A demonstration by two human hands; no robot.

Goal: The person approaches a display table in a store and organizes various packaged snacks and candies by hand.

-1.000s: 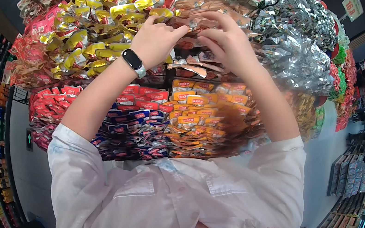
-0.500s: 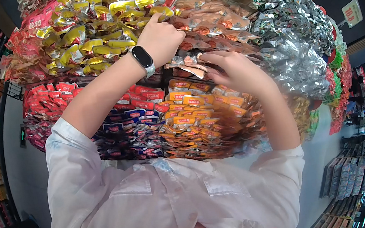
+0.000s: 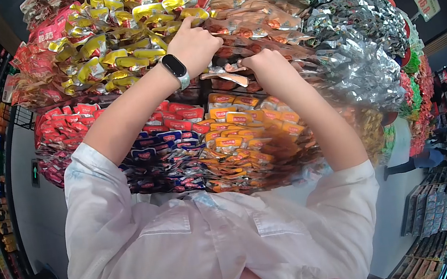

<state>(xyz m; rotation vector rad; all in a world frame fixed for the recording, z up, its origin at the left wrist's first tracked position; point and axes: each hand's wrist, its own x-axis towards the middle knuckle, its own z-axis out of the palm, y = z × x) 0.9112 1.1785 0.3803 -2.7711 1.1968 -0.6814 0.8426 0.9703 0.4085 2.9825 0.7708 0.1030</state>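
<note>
My left hand point(image 3: 194, 46), with a fitness band point(image 3: 173, 65) on its wrist, rests at the border between the yellow packets point(image 3: 90, 68) and the brown clear-wrapped packets point(image 3: 253, 28). Its index finger points away from me; whatever the other curled fingers grip is hidden. My right hand point(image 3: 270, 68) is closed, its fingertips at the end of a loose brown packet point(image 3: 233, 75) on the rim above the orange packets point(image 3: 230, 120). The fingertips seem to pinch it.
Silver packets point(image 3: 364, 60) are heaped to the right, near a price sign point(image 3: 426, 2). Red packets point(image 3: 67, 124) and dark blue packets point(image 3: 164, 142) hang in front. A person point(image 3: 429, 158) is far off at the right, by low shelves point(image 3: 433, 207).
My right hand first came down toward me to the loose brown packet, then its fingers closed there. My left hand moved slightly toward me. A distant person has appeared at the right.
</note>
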